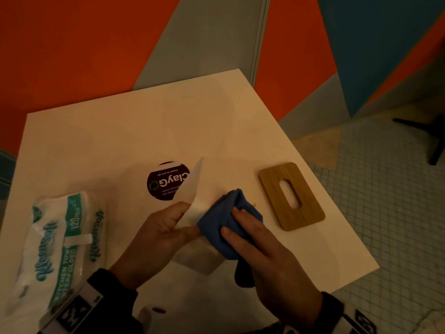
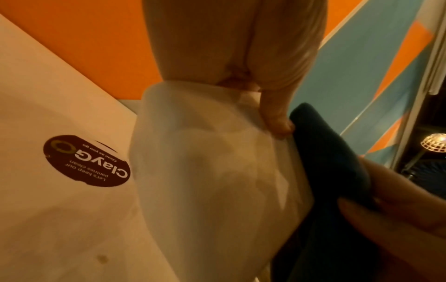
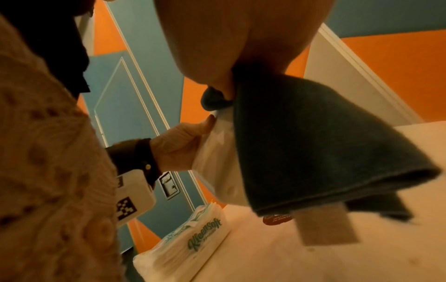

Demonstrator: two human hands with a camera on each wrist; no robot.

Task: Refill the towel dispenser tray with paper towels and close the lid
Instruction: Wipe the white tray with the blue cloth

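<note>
My left hand [image 1: 178, 220] grips a translucent white dispenser tray [image 1: 196, 186] and holds it tilted on edge above the table. The fingers of my left hand [image 2: 277, 118] curl over the rim of the tray [image 2: 205, 181]. My right hand [image 1: 240, 225] holds a folded blue cloth [image 1: 221, 215] and presses it against the tray's right side. In the right wrist view the cloth [image 3: 313, 143] hangs from that hand beside the tray [image 3: 217, 162]. A wooden lid [image 1: 291, 196] with an oval slot lies flat to the right. A wrapped pack of paper towels [image 1: 60, 249] lies at the left.
The white table [image 1: 120, 131] carries a round dark sticker [image 1: 166, 182] just behind the tray. Orange, grey and blue walls stand behind the table. Tiled floor and a dark chair leg [image 1: 433, 145] lie beyond the table's right edge.
</note>
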